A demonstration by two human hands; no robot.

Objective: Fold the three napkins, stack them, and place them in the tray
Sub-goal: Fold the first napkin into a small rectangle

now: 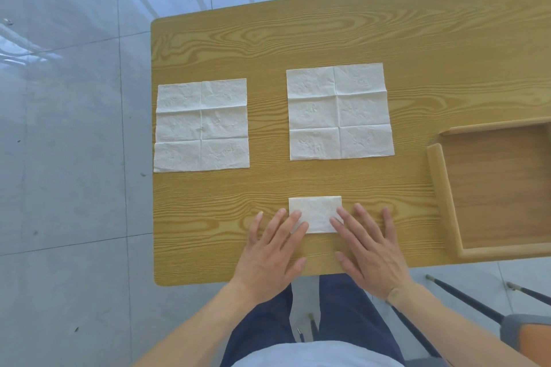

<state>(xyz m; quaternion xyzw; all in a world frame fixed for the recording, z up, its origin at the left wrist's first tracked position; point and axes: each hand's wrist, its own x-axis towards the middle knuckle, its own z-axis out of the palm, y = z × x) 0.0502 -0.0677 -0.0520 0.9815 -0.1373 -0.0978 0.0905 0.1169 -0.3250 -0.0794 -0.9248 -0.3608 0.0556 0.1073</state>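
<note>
White paper napkins are lying in three places on a wood-grain table (298,39), viewed from above. At far left, an unfolded napkin (201,125) is sitting flat and square near the table's left edge, its creases dividing it into six panels. To its right and slightly farther from the person, a second unfolded napkin (340,112) is lying equally flat with the same crease grid, well apart from the first. Near the front edge, a folded napkin (316,213) is resting as a small, neat rectangle between the two hands. The left hand (268,256) is lying flat with fingers straight and slightly spread, its fingertips pressing the folded napkin's lower left corner and gripping nothing. The right hand (372,250) is mirroring it, fingers extended, with its fingertips touching the lower right corner. At far right, a shallow wooden tray (441,197) is standing empty, partly cut off by the frame. By this evidence one fold is done and two are remaining. The likely risks are these: thin tissue may be springing open once the pressing fingers are lifting, since only a crease is holding it shut; the light folded piece may be sliding or clinging to fingertips and skewing; and folds on the remaining sheets, if made off their existing creases, may be giving uneven rectangles that are stacking crookedly or shifting apart while being carried to the tray.
</note>
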